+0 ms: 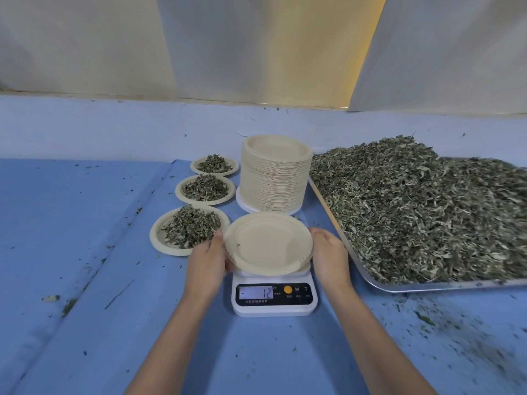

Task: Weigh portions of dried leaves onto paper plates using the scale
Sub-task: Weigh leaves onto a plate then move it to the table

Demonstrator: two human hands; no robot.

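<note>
In the head view, the left hand (206, 260) gripped the left rim of an empty paper plate (268, 243) and the right hand (330, 256) held its right rim. The plate was tilted just above the scale (275, 306) between the wrists. Three filled plates (159, 238) lay beyond the left hand. The tray (427, 286) of dried leaves (427, 209) sat beside the right hand.
</note>
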